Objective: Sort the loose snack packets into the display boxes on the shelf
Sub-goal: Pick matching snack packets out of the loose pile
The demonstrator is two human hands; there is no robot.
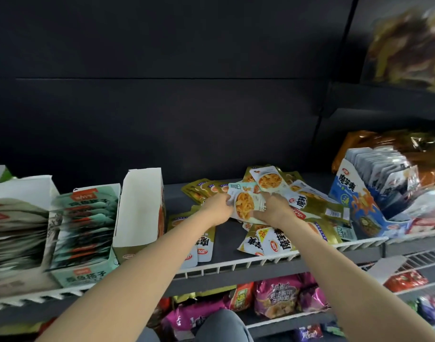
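Loose gold-and-white snack packets lie scattered over the middle of the grey shelf. My left hand and my right hand both grip a small stack of packets from either side, just above the pile. An empty white-lined display box stands to the left of my hands. At the right, a blue display box holds a row of upright packets. A green box full of packets sits further left.
A white wire rail runs along the shelf's front edge. Another stack of packets is at the far left. Orange bags stand behind the blue box. Purple and red snack bags fill the lower shelf.
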